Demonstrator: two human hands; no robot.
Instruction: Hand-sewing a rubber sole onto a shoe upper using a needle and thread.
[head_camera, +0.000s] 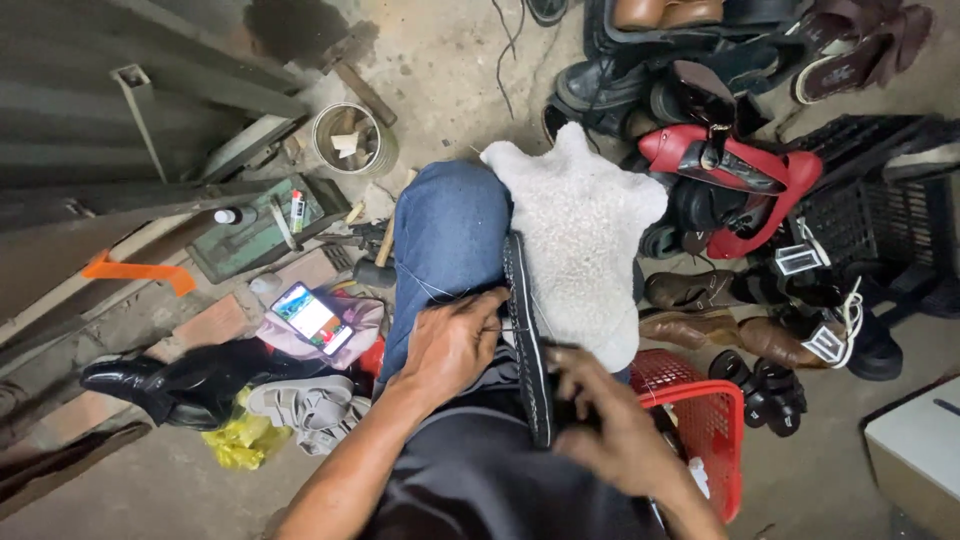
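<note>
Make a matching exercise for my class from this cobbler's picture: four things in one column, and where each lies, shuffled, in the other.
Things:
1. black shoe sole
2. red plastic basket
3. smartphone
4. metal tin

Places:
A. on the floor at upper left
B. held on edge between the left hand and right hand
C. at the person's right
D. on pink cloth at the left

Pairs: 1-B, 2-C, 3-D, 4-A
</note>
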